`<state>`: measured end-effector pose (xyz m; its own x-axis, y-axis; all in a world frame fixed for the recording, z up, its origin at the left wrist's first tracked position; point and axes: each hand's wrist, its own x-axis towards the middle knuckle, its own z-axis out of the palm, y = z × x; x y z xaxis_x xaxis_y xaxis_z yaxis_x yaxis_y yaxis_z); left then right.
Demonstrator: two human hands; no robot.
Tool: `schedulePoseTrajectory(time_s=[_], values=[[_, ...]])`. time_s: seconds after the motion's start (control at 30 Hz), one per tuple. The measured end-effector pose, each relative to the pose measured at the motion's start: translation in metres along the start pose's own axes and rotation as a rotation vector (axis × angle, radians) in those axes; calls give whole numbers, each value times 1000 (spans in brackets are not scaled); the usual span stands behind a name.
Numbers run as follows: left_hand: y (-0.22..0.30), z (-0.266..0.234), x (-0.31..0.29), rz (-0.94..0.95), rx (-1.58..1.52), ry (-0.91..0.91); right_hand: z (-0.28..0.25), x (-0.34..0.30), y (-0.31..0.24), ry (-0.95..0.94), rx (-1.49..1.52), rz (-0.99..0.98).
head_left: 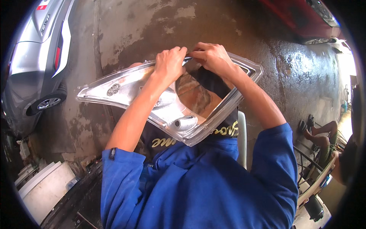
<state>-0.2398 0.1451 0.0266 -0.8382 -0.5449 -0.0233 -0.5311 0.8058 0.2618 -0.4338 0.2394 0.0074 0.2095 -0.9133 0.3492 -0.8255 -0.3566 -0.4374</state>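
headlight housing point(126, 86) held up at chest level, long axis runs left-right, pointy tip aimed left, wide end right | left hand point(169, 63) and right hand point(211, 57) both pinched shut on its top edge, nearly touching | wet concrete floor point(160, 23) open beyond | silver car point(36, 65) far left, red car point(301, 17) top right

1. Two hands: the left hand point(169, 63) and the right hand point(212, 57), both at the upper middle of the frame.
2. One clear plastic headlight housing point(126, 86), across the middle of the frame.
3. Two cars: one silver car point(32, 65) at the upper left, one red car point(301, 19) at the upper right.
4. One other person, whose legs point(320, 133) show at the right edge.
5. One white panel point(45, 189) at the lower left.
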Motion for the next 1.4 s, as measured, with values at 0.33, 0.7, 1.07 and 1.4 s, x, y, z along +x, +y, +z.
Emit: schedulePoseTrajectory(time_s=[0.33, 0.7, 1.07, 1.4], values=[[-8, 10, 1, 16, 4, -15, 4, -2, 4, -70, -116, -4], [-5, 5, -1, -6, 16, -18, 12, 1, -16, -30, -315, -88], [-11, 10, -3, 12, -12, -31, 12, 7, -14, -71, -252, 40], [-12, 14, -6, 48, -32, -37, 12, 7, -14, -156, -239, 94]])
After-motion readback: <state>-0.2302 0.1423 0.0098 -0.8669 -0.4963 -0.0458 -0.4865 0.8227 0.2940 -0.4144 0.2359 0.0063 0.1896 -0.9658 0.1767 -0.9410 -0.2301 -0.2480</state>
